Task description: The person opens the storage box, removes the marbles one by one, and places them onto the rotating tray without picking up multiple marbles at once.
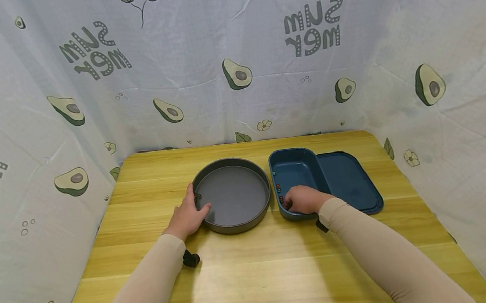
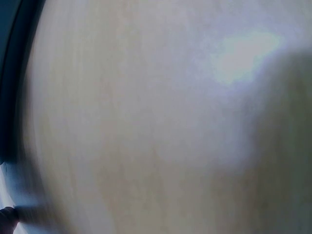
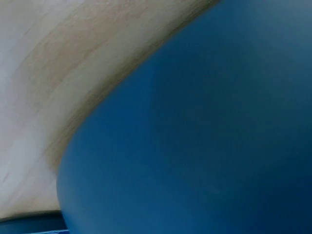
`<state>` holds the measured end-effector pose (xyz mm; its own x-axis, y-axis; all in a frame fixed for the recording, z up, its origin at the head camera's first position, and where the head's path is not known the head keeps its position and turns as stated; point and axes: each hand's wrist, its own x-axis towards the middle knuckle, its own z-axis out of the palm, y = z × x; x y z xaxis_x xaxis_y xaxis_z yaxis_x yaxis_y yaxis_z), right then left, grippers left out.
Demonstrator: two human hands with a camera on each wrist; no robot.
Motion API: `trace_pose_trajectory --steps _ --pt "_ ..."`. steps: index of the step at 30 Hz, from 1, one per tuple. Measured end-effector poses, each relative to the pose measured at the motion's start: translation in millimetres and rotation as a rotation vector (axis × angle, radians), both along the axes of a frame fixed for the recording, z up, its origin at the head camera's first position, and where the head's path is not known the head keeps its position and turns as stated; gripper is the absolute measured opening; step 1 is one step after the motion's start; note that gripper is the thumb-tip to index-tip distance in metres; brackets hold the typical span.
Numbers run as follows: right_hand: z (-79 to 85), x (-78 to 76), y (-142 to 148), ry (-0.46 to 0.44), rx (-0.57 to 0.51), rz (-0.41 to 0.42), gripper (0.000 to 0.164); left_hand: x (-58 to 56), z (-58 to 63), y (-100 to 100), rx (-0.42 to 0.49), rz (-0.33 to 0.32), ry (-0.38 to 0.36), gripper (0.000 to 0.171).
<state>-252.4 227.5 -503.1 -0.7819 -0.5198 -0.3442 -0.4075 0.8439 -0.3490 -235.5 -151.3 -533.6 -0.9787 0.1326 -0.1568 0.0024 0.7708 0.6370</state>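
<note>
A round grey pan [image 1: 232, 195] lies on the table, with a few small dark beads [image 1: 198, 196] inside its left wall. My left hand [image 1: 187, 215] holds the pan at its left rim, thumb over the inside and fingers along the outer wall. To the right is a blue rectangular box [image 1: 296, 157] with several small red and green beads [image 1: 278, 187] along its left side. My right hand [image 1: 304, 199] reaches into the box's near end, fingers curled down beside the beads. I cannot tell whether its fingertips hold a bead. The box's blue wall [image 3: 185, 126] fills most of the right wrist view.
A flat blue lid [image 1: 349, 181] lies to the right of the box, against its side. Pan, box and lid stand on a wooden table [image 1: 259, 281]. Behind and beside it hangs a white cloth [image 1: 192, 36] printed with avocados. Black wrist cameras [image 1: 190, 259] sit under both wrists.
</note>
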Motion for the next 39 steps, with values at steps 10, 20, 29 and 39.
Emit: trace_pose_trajectory --steps 10,20,29,39 --pt "0.8 0.7 2.7 -0.018 -0.023 -0.017 0.012 -2.1 0.1 0.0 -0.006 -0.007 -0.009 0.099" --pt "3.6 -1.5 8.4 -0.068 -0.078 -0.071 0.013 -0.3 1.0 -1.1 0.004 -0.002 -0.007 0.101" --pt "4.6 -1.4 11.8 -0.061 -0.101 -0.119 0.011 0.1 0.0 -1.1 0.003 -0.009 -0.006 0.1" --pt "8.0 -0.1 15.0 -0.033 -0.146 -0.151 0.014 0.6 -0.3 -0.6 0.009 -0.006 -0.006 0.1"
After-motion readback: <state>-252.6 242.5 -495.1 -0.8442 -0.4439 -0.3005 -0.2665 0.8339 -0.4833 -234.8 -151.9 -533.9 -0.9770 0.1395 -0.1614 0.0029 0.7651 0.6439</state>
